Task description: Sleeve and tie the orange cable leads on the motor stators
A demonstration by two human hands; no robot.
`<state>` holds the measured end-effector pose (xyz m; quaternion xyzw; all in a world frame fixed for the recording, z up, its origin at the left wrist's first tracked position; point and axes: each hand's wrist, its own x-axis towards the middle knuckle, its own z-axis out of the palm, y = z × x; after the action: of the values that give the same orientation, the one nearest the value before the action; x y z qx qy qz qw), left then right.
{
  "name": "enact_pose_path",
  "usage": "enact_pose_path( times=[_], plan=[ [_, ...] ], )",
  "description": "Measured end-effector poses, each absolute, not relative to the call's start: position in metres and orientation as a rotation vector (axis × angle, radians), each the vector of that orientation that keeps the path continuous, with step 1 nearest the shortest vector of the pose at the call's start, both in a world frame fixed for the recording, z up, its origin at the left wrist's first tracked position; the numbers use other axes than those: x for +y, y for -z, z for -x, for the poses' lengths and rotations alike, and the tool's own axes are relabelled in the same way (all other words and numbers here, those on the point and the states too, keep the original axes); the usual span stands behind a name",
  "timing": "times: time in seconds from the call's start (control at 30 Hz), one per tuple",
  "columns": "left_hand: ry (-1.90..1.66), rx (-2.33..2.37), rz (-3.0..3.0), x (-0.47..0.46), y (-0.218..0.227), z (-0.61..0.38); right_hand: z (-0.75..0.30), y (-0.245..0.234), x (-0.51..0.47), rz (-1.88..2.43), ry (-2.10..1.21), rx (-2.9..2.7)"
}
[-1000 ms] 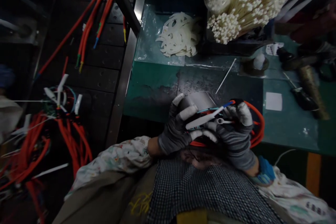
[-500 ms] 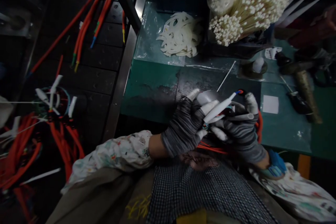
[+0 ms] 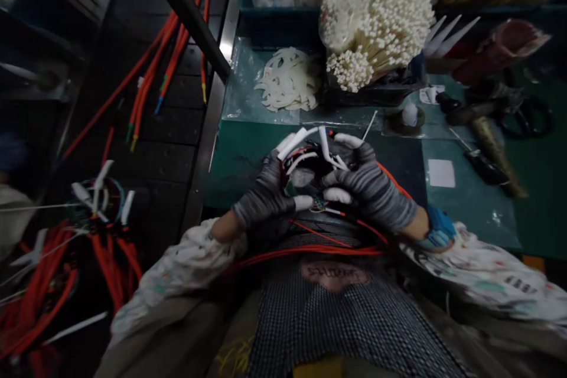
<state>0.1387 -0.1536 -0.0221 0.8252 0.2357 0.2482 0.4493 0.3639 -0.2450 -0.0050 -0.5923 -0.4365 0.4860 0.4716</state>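
Observation:
A ring-shaped motor stator point(image 3: 305, 156) with wire windings and a hollow middle is held up between my two gloved hands. My left hand point(image 3: 268, 189) curls round its left side, with the white-tipped thumb at the near edge. At the right side, my right hand point(image 3: 376, 186) grips the ring, its upper finger stretched along the far edge. White insulating sleeves point(image 3: 325, 144) stand up from the far rim. Red-orange lead wires point(image 3: 310, 252) run from the stator across my lap. My palms hide parts of the ring's outer sides.
Ahead lie a pile of pale curved strips point(image 3: 290, 80) and a bundle of white-tipped sticks point(image 3: 376, 23). To the right are a hammer point(image 3: 498, 150), a black-handled screwdriver point(image 3: 487, 166) and scissors point(image 3: 535, 117). Another wired stator point(image 3: 100, 198) stands at left beside a metal table edge point(image 3: 212, 130).
The stator has turned and come left, so its open middle now faces up. My right hand no longer holds the long white sleeve out; both hands now clasp the ring. The view has shifted.

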Motion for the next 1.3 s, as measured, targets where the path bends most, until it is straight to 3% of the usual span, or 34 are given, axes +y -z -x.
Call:
enact_pose_path(
  times=[0.2, 0.37, 0.57, 0.77, 0.87, 1.07, 1.23, 1.3],
  plan=[
    [-0.728, 0.893, -2.327, -0.135, 0.018, -0.129, -0.361, 0.011, -0.203, 1.352, -1.094, -1.304],
    [-0.571, 0.646, -2.914, -0.168, -0.01, -0.138, -0.367, 0.011, -0.24, 1.435, -0.719, -1.463],
    [-0.694, 0.598, -2.879, -0.174, -0.01, -0.14, -0.374, 0.003, -0.294, 1.392, -0.026, -2.147],
    [-0.948, 0.679, -2.788, -0.176, 0.009, -0.146, -0.366, -0.003, -0.273, 1.552, -0.478, -1.924],
    [-0.959, 0.702, -2.787, -0.176, 0.011, -0.146, -0.363, -0.005, -0.264, 1.631, -0.401, -1.964],
    [-1.089, 0.464, -2.976, -0.178, 0.022, -0.131, -0.349, 0.002, -0.271, 1.556, 0.088, -2.136],
    [-1.17, 0.53, -2.959, -0.18, 0.035, -0.132, -0.367, -0.006, -0.26, 1.379, -0.308, -2.04],
    [-1.214, 0.632, -2.887, -0.182, 0.039, -0.137, -0.395, -0.016, -0.245, 1.267, -0.319, -2.021]
  ],
)
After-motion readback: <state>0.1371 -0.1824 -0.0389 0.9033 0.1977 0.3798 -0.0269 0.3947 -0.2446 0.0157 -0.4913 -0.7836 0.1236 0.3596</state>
